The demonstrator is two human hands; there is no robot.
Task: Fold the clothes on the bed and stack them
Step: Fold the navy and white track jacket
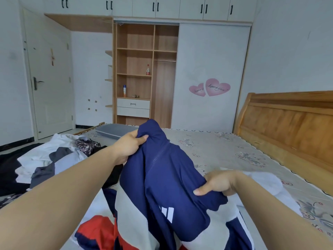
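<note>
From the head camera, I had the navy jacket [162, 177] lifted off the bed [225, 150], so I judged myself at the start of a fold: one garment picked up and being sorted out, not yet laid flat. My left hand [128, 147] pinched the top of it, thumb curled over the cloth near the collar. My right hand [218, 184] gripped a bunch of fabric lower down and to the right, fingers clamped on it. The next move, as I judged it, called for finding the shoulders and spreading the jacket on the bare mattress to the right.

Counted: one jacket in hand, with three white stripes on it. One loose heap of clothes [54, 159] lay on the near left, perhaps five or six pieces; I could not tell them apart. I saw one grey bin [111, 131] at the far edge.
</note>
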